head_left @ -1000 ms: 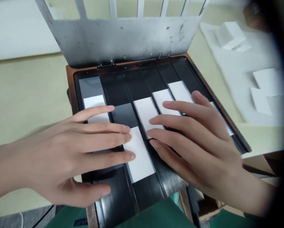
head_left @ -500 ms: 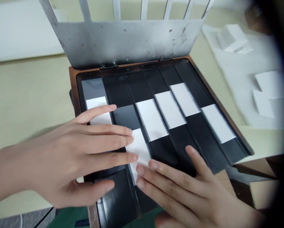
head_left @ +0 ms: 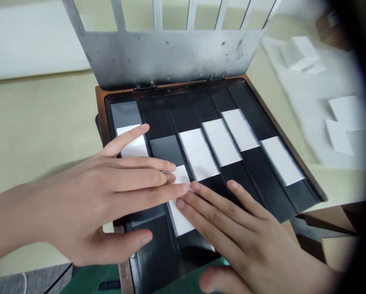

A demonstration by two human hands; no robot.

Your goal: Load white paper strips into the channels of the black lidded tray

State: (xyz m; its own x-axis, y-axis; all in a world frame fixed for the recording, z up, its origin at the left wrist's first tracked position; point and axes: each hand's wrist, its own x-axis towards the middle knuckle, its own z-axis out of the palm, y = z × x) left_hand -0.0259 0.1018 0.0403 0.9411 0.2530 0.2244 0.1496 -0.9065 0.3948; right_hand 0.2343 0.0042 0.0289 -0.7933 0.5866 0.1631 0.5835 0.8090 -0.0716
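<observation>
My left hand (head_left: 103, 196) lies palm down with fingers spread, its fingertips on a white rectangular card (head_left: 181, 220) in the second channel of a black grooved tray (head_left: 154, 114). From the right, my right hand (head_left: 240, 232) rests flat with its fingertips on the same card, touching or nearly touching the left fingertips. Part of that card is hidden under the fingers. A grey strip (head_left: 167, 151) shows above it. In the leftmost channel another white card (head_left: 134, 145) is partly covered by my left hand, with a grey strip (head_left: 124, 112) above.
Further white cards (head_left: 198, 153) lie staggered in the channels to the right. A metal lid with slots (head_left: 170, 53) stands raised on hinges at the back. White blocks (head_left: 299, 53) and loose white pieces (head_left: 344, 110) lie on a pale sheet at the right. Cardboard (head_left: 338, 245) shows below.
My left fingers have slid slightly right along the card, and my right fingertips have moved up toward them. The tray sits a little further right in view.
</observation>
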